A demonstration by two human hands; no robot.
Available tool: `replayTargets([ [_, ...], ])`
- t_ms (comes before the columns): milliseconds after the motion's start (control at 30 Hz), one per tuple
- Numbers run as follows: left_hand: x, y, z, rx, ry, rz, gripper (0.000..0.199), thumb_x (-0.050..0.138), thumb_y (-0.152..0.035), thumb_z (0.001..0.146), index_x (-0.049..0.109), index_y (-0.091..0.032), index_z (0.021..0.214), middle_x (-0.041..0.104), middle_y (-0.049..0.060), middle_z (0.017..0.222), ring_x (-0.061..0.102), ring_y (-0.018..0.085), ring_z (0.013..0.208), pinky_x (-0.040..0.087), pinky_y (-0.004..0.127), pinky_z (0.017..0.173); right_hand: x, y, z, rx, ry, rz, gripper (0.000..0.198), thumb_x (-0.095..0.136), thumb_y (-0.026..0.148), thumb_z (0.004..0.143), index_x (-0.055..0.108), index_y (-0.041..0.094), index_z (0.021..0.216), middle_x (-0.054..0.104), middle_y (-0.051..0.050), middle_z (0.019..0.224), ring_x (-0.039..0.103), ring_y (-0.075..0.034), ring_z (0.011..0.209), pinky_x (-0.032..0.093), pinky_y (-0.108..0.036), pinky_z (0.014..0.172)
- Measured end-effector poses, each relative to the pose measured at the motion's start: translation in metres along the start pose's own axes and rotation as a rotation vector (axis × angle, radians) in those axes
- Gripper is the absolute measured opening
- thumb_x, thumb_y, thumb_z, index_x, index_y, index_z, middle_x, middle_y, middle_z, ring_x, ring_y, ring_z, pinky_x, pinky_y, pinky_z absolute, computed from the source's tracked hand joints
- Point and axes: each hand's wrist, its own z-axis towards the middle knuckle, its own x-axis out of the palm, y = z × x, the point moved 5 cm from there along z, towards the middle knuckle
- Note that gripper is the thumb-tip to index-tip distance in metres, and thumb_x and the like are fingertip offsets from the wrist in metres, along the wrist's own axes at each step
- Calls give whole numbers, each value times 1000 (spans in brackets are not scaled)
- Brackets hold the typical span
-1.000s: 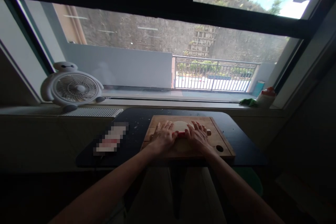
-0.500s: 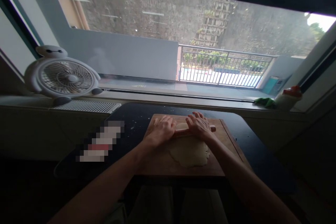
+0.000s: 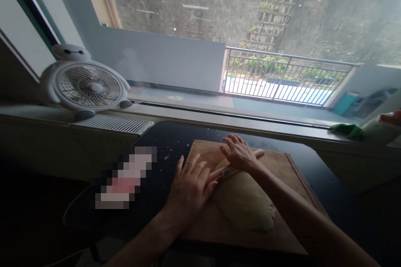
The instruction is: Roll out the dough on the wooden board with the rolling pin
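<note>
Pale dough (image 3: 247, 202) spreads beneath the pin (image 3: 228, 172) and toward me from my grip, left hand (image 3: 189, 181) and right hand (image 3: 239, 154) open on it, fingers splayed, at what I judge is rolling, the next push needing even pressure.

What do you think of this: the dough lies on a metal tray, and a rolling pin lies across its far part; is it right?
Almost: the head view shows the dough on a wooden board, not metal; the rolling pin does lie across its far part.
</note>
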Motion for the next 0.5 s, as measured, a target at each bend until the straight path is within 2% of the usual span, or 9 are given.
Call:
replayTargets([
  [100,-3,-5,-13,69,-27,-14,33,46,-33,88,57,-18,117,59,7,122,39,28,127,20,57,107,2,5,-26,-116,4,-11,45,25,44,93,46,26,130,41,-4,139,25,-22,133,24,-40,106],
  [167,-3,-6,-16,82,-14,-25,35,45,-34,89,54,-18,119,58,7,124,38,27,128,19,55,108,5,3,-31,-129,4,-17,45,26,43,93,46,27,129,41,-3,139,25,-22,133,23,-42,106],
  [367,-4,8,-3,-57,54,-41,31,41,-37,91,58,-21,112,57,6,123,30,27,133,13,59,109,15,6,16,-48,13,20,51,29,49,90,43,24,132,37,-7,141,28,-25,132,33,-45,100],
  [433,-6,6,-8,-46,48,-49,31,42,-36,91,56,-21,114,57,6,123,31,27,132,15,58,109,14,6,8,-64,-5,3,50,30,49,90,43,25,133,38,-6,141,27,-25,132,32,-46,101],
  [500,-8,0,-18,4,31,-61,34,43,-35,90,53,-20,119,58,6,123,34,27,130,19,58,108,12,2,-17,-112,-29,-27,48,29,48,91,44,28,131,40,-3,140,26,-23,133,31,-45,103],
])
